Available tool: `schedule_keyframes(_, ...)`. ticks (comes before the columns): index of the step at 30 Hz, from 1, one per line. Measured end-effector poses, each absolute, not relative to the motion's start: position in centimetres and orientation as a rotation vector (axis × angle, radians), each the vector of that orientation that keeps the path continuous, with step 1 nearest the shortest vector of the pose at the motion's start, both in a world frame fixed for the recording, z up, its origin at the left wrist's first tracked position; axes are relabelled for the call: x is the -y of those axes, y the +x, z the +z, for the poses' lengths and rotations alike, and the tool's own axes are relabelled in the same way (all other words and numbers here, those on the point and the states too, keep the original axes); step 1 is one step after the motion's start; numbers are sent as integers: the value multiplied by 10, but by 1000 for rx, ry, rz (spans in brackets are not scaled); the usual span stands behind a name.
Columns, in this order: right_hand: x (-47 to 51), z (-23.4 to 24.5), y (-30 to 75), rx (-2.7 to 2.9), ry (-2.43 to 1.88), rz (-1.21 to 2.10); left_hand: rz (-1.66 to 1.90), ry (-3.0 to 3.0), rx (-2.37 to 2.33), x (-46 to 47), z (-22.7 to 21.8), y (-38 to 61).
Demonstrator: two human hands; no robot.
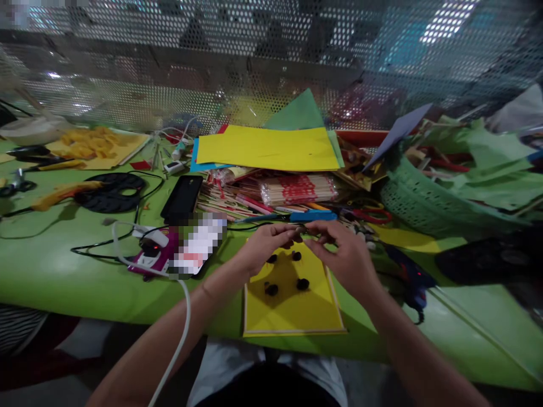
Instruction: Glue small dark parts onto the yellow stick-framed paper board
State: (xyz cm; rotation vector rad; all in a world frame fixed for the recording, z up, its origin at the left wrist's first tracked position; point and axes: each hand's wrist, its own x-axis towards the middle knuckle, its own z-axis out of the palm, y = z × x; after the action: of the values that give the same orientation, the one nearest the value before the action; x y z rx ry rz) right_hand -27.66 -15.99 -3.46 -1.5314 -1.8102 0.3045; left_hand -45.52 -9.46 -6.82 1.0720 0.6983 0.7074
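Above the far edge of a yellow card [292, 316] edged with thin wooden strips, my two hands meet fingertip to fingertip. My left hand [269, 246] is closed in a pinch, and so is my right hand [345, 254]. A small greyish thing [299, 230] shows between the fingertips, too small and blurred to name. Several small dark round pieces stand on the card, one being a black piece [302, 284] at its right and another a black piece [271, 290] at its left.
A purple power strip [163, 254] with white cables and a phone [201, 246] lie to the left. Behind are stacked yellow sheets [271, 148], bundled sticks [297, 189] and a blue cutter [314, 216]. At right are a green basket [419, 198] and a glue gun [409, 271].
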Motion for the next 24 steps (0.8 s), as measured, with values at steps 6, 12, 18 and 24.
schedule_keyframes(6, 144, -37, -286, 1830, -1483, 210, 740, 1018, -728, 94, -66, -459)
schedule_keyframes(12, 148, -48, -284, 1826, -1505, 238, 712, 1096, -763, 94, -66, -461)
schedule_keyframes(18, 150, -51, -278, 1854, -1483, 199, 715, 1097, -736, 95, -67, -456)
schedule_keyframes(24, 153, -46, -277, 1978, -1432, -38, 665, 1057, -693, 95, -73, -451)
